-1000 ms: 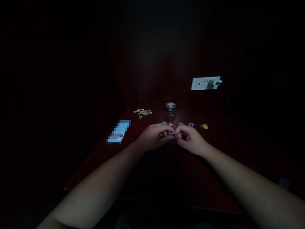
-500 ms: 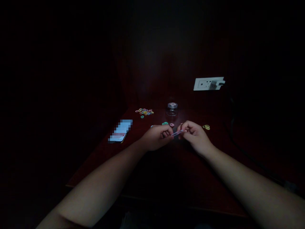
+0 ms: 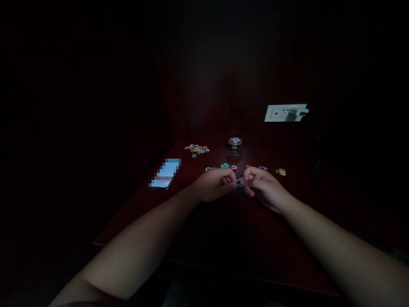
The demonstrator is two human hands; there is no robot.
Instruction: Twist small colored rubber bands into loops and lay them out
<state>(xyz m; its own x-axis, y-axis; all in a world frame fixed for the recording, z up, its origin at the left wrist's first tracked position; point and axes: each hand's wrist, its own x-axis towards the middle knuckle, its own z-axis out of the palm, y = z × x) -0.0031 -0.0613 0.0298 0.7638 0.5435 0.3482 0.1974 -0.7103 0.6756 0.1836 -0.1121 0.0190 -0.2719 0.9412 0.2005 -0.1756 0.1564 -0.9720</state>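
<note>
Between my two hands a thin purple hair tie is stretched, just above the dark red table. My left hand is closed, pinching one end with thumb and fingers. The other end is in the closed fingers of my right hand. Beyond the hands lie small groups of hair ties: green ones, a pink one, purple ones and yellow ones. A blue one shows partly behind my left hand.
A mixed pile of coloured hair ties lies at the back left. Right of it stands a clear lidded jar. A phone rests near the left edge. The wall socket holds a plug whose dark cable runs down the right.
The hair tie between my hands looks pulled and crossed now, where it was a flat loop. My right hand has turned slightly, uncovering the purple hair ties behind it. The view has shifted a little.
</note>
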